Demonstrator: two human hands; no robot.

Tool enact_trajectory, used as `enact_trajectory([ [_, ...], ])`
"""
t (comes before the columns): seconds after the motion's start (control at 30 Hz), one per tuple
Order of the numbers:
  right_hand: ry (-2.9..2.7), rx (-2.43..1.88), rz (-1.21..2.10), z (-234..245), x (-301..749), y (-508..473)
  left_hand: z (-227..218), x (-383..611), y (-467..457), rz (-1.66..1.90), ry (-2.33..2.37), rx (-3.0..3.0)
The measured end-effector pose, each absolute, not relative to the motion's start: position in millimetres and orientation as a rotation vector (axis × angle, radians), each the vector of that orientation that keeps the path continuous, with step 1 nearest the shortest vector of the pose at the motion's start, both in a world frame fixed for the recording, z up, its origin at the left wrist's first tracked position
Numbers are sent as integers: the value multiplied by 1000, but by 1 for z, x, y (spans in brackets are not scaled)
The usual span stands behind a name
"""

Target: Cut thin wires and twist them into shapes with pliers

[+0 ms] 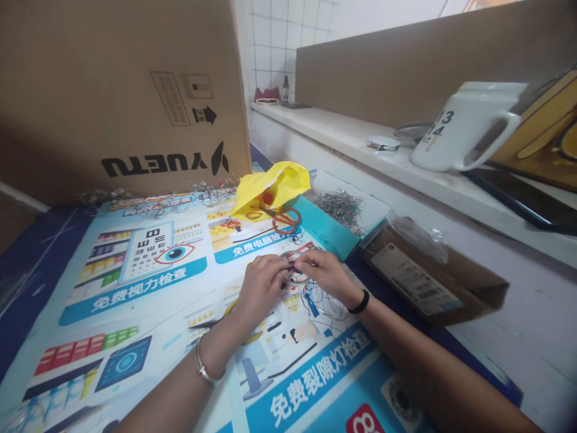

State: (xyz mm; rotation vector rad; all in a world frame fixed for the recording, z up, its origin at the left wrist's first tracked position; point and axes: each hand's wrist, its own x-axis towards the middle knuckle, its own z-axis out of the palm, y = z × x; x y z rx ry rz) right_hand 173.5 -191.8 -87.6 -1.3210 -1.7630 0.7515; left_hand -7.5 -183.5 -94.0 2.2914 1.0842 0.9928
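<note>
Head camera view: your left hand (264,279) and right hand (322,273) met near the middle, over a printed poster (193,294) spread on the table. Your right thumb and forefinger were pinched narrow on a small dark piece (293,266), which sat between the two hands. Your left fingers were curled close against it; their tips were partly hidden, so I cannot tell whether they gripped it. Loops of thin wire (315,310) lay between four and five o'clock of your hands, below the right one.

At twelve o'clock lay orange-handled scissors (288,221), just in front of a crumpled yellow bag (274,183). Between one and two o'clock a teal box (327,222) held a tangle of metal bits (338,205). A small brown carton (419,282) stood at three o'clock, and a white mug (464,129) rested on the ledge (351,135) at two. At eight, a second pair of scissors (205,323) was partly covered by your left arm. A large cardboard box (121,90) rose between ten and eleven.
</note>
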Motion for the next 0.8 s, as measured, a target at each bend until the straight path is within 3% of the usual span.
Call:
enact_trajectory([
  [0.17, -1526, -1197, 1135, -79, 166, -201, -83, -9, -188, 1072, 1055, 2076],
  [0.3, -1395, -1138, 1256, -78, 163, -205, -77, -10, -189, 1059, 1057, 2097],
  [0.5, -1406, -1055, 1245, -79, 154, -207, -70, -10, -192, 985, 1113, 2061],
  [0.8, -1567, -1157, 961, -81, 153, -211, -64, -8, -195, 848, 1176, 1703],
])
